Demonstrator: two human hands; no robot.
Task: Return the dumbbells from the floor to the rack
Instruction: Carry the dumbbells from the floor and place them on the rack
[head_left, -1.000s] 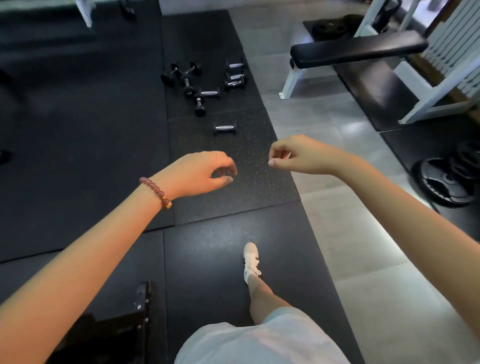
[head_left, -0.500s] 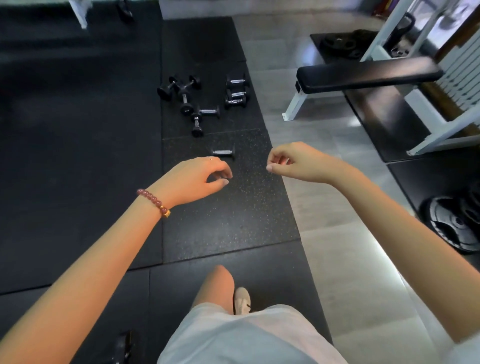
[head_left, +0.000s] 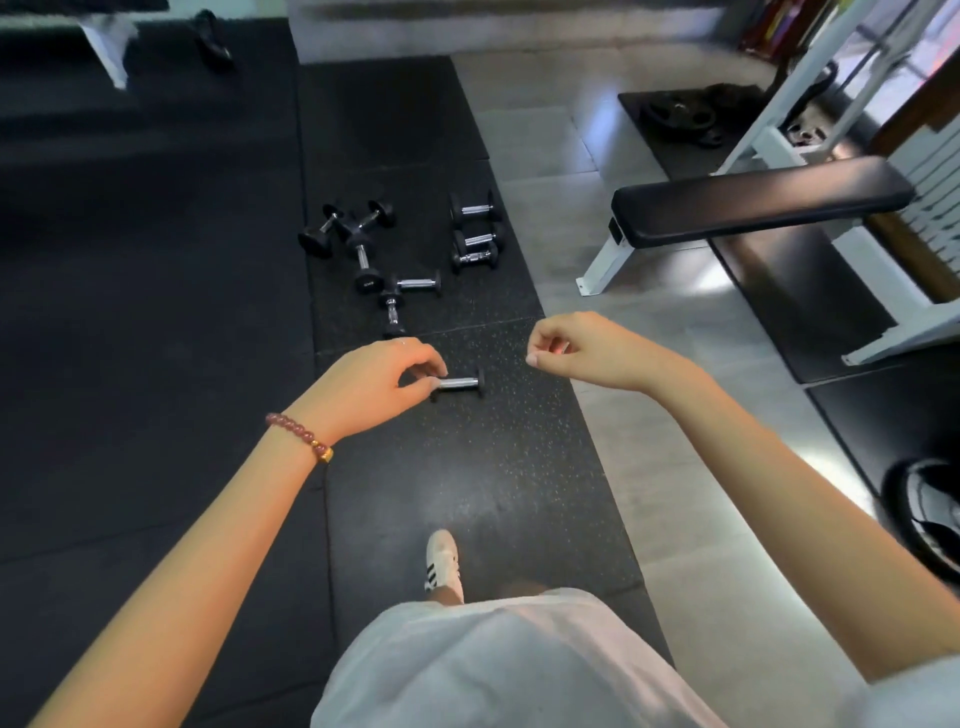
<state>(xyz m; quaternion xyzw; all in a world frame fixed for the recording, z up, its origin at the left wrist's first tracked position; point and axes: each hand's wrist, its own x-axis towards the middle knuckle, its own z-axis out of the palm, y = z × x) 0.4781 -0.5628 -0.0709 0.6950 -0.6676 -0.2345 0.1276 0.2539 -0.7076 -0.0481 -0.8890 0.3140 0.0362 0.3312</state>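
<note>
Left grip and right grip hang loosely curled, empty, above scattered dumbbells with chrome handles, black heads.

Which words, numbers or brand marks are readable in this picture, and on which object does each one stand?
No text here can be read.
dumbbell end cap: a faint pale mark, too small and blurred to read.
weight plate: any lettering is too blurred to read.
shoe: black stripes only, no words visible.

The black mat lay bare near the shoe. Farther on, dumbbells crowded it. A bench stood off to the right.
</note>
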